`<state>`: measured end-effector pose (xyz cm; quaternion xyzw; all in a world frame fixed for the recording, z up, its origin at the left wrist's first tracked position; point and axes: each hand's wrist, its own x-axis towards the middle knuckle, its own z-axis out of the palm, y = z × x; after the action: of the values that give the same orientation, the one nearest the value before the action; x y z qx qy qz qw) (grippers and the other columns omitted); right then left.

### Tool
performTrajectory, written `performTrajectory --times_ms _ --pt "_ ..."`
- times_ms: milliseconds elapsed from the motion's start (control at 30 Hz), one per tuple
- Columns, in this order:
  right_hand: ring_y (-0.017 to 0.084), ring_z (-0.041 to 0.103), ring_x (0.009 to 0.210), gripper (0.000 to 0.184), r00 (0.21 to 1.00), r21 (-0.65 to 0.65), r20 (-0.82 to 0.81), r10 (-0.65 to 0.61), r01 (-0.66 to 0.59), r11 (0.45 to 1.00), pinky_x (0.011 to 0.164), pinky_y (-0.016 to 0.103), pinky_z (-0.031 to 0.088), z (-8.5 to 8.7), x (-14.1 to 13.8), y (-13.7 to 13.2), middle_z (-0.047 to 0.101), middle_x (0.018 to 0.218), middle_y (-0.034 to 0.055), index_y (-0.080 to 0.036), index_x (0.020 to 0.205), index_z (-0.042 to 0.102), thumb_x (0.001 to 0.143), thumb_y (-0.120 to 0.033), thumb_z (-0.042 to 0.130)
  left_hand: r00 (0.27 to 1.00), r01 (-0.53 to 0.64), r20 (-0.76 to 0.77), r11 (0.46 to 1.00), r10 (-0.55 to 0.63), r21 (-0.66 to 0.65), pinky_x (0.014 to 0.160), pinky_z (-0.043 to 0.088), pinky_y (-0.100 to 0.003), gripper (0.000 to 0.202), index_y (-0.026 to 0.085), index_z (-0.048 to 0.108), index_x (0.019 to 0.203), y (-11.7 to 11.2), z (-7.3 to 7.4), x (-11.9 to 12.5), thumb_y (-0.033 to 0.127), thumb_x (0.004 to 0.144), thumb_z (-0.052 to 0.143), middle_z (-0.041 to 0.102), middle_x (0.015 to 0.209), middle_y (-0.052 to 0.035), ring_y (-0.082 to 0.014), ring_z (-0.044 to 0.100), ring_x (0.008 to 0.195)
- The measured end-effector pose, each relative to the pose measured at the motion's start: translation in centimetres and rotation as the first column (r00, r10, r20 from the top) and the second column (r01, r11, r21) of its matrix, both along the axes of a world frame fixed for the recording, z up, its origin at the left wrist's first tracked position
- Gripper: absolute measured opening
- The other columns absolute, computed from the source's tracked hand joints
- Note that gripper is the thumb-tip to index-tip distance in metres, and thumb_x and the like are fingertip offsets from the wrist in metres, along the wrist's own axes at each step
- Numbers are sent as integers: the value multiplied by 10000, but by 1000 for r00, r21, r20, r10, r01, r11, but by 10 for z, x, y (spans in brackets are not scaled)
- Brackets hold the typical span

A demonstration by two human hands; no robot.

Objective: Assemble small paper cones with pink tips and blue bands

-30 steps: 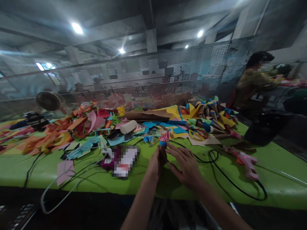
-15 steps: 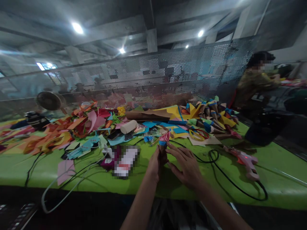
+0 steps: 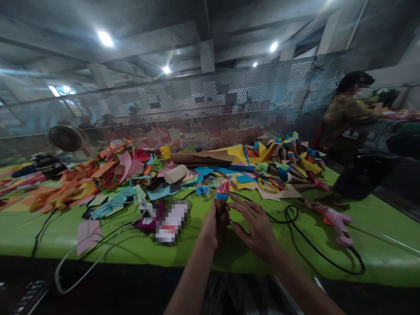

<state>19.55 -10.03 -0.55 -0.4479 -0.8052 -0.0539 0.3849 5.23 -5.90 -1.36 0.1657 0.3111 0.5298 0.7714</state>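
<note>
A small paper ice cream cone [image 3: 222, 194], with a pink swirled top, a blue band and a brown cone, stands upright above the green tabletop. My left hand [image 3: 210, 227] is closed around its brown lower part, which the fingers partly hide. Just to the right, my right hand [image 3: 254, 223] is open, its fingers stretched toward the cone; whether a fingertip touches it I cannot tell. A pink glue gun [image 3: 337, 223] lies on the table to the right of that hand. Left of my left hand lies a phone [image 3: 172, 222] with a blurred screen.
Coloured paper scraps [image 3: 75, 186] heap up at the left. Several brown paper cones [image 3: 288, 157] are piled at the back right, near scissors [image 3: 272, 184]. A black cord [image 3: 315, 247] loops across the green table [image 3: 131, 249]. A person [image 3: 348, 109] works at the far right.
The paper cone has turned and tipped slightly left in my left hand, so its blue band shows more. My right hand has stayed nearly in place beside it.
</note>
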Motion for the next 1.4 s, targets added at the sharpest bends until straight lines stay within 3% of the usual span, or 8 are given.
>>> performTrajectory --times_ms 200,400,533,667,800,933,1133,1400 --pt "260 553 1178 483 1000 -28 1 14 -14 1000 935 435 427 1 -1 0 502 1462 56 -289 1385 437 916 -271 549 999 12 36 1000 -11 -11 481 365 -180 436 162 649 781 0 -1 0 505 603 852 589 626 37 -63 470 507" --pt "260 527 1249 408 992 9 -124 22 -21 1000 995 461 400 -2 4 1 501 1453 101 -256 1328 465 926 -223 527 987 -18 -155 979 50 203 549 405 -201 483 161 706 873 2 -6 0 586 658 783 571 655 19 -84 493 576" --pt "252 588 1135 251 961 -5 -275 5 -7 1000 939 435 448 -6 10 7 655 1239 84 -245 1189 567 941 -245 528 935 -40 -325 955 139 294 656 452 -231 513 166 715 925 2 -6 0 587 642 793 653 802 -34 -129 578 727" --pt "235 633 919 180 905 -117 -423 -51 1 993 800 376 503 -9 14 12 709 942 56 -233 955 655 963 -317 496 914 -40 -362 931 181 363 694 454 -242 472 171 705 917 1 -4 0 548 651 804 682 814 -44 -131 584 724" --pt "251 618 985 223 878 -218 -475 -63 -48 975 856 402 501 -11 12 15 705 1022 62 -239 1052 667 936 -373 531 918 -15 -362 924 165 383 704 452 -238 446 176 719 917 0 -3 1 513 643 823 699 811 -39 -127 591 705" --pt "264 609 1027 416 794 -275 -607 -46 -156 949 886 437 503 -16 7 21 665 1168 79 -254 1236 605 856 -421 630 942 26 -321 933 98 359 789 471 -258 415 203 739 941 1 -7 5 450 627 851 735 946 -50 -166 643 841" --pt "254 655 939 435 712 -339 -697 -86 -222 914 841 430 522 -23 9 29 708 1039 68 -228 1167 648 806 -468 669 941 158 -337 909 -20 386 914 480 -339 411 210 743 1027 1 -12 7 425 685 816 752 965 -66 -225 672 938" --pt "275 629 982 449 642 -391 -756 -128 -287 874 896 455 479 -19 11 27 707 1092 77 -221 1084 682 734 -496 736 887 257 -458 884 -55 391 867 470 -317 379 180 750 929 -1 -6 5 464 683 805 744 886 -58 -209 655 855"
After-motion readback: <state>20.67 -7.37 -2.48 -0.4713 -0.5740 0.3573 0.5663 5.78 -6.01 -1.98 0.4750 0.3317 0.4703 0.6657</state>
